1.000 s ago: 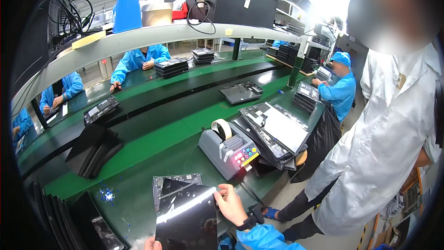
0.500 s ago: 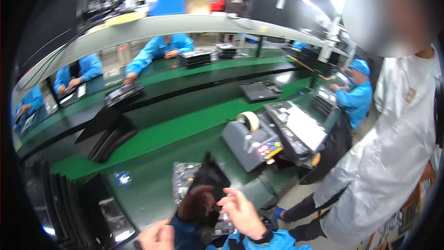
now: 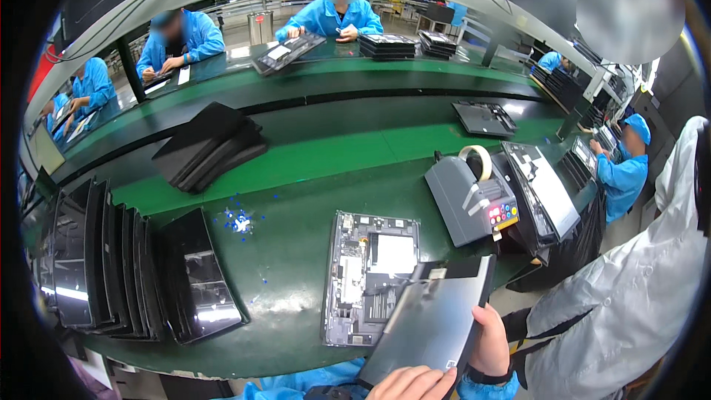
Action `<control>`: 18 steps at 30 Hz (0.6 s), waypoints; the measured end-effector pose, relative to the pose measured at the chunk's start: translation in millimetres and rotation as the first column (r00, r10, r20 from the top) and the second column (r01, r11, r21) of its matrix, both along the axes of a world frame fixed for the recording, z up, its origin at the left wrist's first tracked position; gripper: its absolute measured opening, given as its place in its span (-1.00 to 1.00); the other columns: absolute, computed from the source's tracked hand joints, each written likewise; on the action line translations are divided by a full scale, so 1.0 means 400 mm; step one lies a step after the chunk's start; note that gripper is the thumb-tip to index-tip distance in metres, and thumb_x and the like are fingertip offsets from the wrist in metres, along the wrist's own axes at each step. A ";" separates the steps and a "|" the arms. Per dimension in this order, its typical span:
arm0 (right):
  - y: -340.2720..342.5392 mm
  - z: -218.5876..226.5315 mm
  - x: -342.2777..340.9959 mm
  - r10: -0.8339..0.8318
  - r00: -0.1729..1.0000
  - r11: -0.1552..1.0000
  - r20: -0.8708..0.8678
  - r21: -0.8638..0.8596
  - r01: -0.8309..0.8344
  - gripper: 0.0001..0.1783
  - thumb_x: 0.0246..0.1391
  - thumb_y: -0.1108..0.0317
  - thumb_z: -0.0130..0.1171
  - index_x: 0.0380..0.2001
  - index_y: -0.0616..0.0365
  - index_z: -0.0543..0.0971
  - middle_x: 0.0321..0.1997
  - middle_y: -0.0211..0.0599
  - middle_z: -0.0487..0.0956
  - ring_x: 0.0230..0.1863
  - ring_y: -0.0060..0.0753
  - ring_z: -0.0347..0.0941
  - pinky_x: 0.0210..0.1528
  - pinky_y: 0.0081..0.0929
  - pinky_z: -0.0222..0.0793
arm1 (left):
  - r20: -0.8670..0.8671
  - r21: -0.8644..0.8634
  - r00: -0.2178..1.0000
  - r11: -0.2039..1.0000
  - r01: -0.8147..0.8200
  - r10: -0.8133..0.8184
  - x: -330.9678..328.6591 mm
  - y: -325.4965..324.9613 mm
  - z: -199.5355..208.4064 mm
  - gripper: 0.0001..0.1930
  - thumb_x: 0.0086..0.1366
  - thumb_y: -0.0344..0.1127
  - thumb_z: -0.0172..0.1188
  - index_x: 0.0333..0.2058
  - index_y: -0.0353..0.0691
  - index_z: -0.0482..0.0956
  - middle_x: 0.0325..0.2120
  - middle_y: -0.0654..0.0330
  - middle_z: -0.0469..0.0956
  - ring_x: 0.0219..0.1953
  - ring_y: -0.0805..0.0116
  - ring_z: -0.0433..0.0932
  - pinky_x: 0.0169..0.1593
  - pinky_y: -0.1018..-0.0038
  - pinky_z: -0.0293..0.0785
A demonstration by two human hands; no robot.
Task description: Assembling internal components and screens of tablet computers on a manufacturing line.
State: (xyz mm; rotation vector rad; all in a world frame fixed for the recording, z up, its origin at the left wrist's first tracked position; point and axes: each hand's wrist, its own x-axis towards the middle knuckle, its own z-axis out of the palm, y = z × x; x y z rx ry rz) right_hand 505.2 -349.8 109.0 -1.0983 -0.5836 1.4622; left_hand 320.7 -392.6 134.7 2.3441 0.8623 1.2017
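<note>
A flat screen panel (image 3: 429,326) is tilted in front of me, its greyish back side up. My right hand (image 3: 490,344) grips its right edge, thumb on the rim. At its lower edge my left hand (image 3: 415,385) holds it, with fingers laid over the surface near a small white label. Partly beneath the panel, an opened tablet-like device body (image 3: 352,281) lies on the green bench, its boards and a white rectangle showing. The panel hides the body's lower right corner.
Left, several dark screen panels (image 3: 104,259) stand in a row, one panel (image 3: 196,274) leaning beside them. Small blue bits (image 3: 238,222) lie scattered. A grey tape dispenser (image 3: 470,200) stands right, near stacked device parts (image 3: 544,185). Black sheets (image 3: 211,148) lie farther back. Co-workers sit opposite; someone stands right.
My view has shifted, bringing more of the bench in sight. The panel showed a dark glossy face before; now its greyish back shows. My right hand has closed on its right edge.
</note>
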 end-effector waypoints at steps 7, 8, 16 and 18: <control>0.002 -0.006 -0.011 -0.134 0.977 0.990 0.163 -0.031 0.141 -0.69 0.19 0.32 -0.09 -0.15 0.34 0.48 -0.26 -0.26 0.56 -0.25 -0.51 0.46 -0.18 -0.58 0.33 | 0.176 -0.217 0.925 0.903 0.370 -0.336 -0.093 0.049 -0.072 -0.50 0.05 -0.15 0.32 -0.07 -0.28 0.48 -0.14 0.03 0.47 -0.06 0.06 0.44 0.01 0.22 0.37; 0.006 -0.010 -0.008 -0.136 0.977 0.989 0.163 -0.028 0.142 -0.69 0.20 0.31 -0.08 -0.17 0.33 0.49 -0.26 -0.27 0.57 -0.26 -0.52 0.46 -0.19 -0.58 0.33 | 0.194 -0.231 0.952 0.932 0.278 -0.236 -0.106 0.060 -0.086 -0.59 0.06 -0.21 0.31 -0.13 -0.28 0.51 -0.19 0.03 0.49 -0.12 0.08 0.48 -0.05 0.26 0.40; 0.088 -0.112 0.042 -0.077 0.986 0.996 0.145 -0.024 0.081 -0.63 0.23 0.20 -0.08 -0.18 0.33 0.51 -0.27 -0.27 0.58 -0.28 -0.47 0.51 -0.23 -0.56 0.40 | -0.032 -0.731 0.951 0.642 -0.232 0.307 -0.218 0.193 -0.174 -0.82 0.24 -0.41 0.16 -0.22 -0.38 0.54 -0.43 0.14 0.59 -0.42 0.45 0.56 -0.30 0.56 0.49; 0.111 -0.120 0.035 -0.061 0.994 0.995 0.088 -0.068 0.067 -0.57 0.22 0.13 -0.10 -0.11 0.33 0.48 -0.23 -0.24 0.58 -0.24 -0.43 0.53 -0.20 -0.53 0.43 | 0.019 -0.839 0.973 0.533 -0.110 0.231 -0.202 0.193 -0.198 -0.73 0.24 -0.35 0.15 -0.14 -0.41 0.50 -0.38 0.02 0.61 -0.35 0.32 0.63 -0.27 0.46 0.52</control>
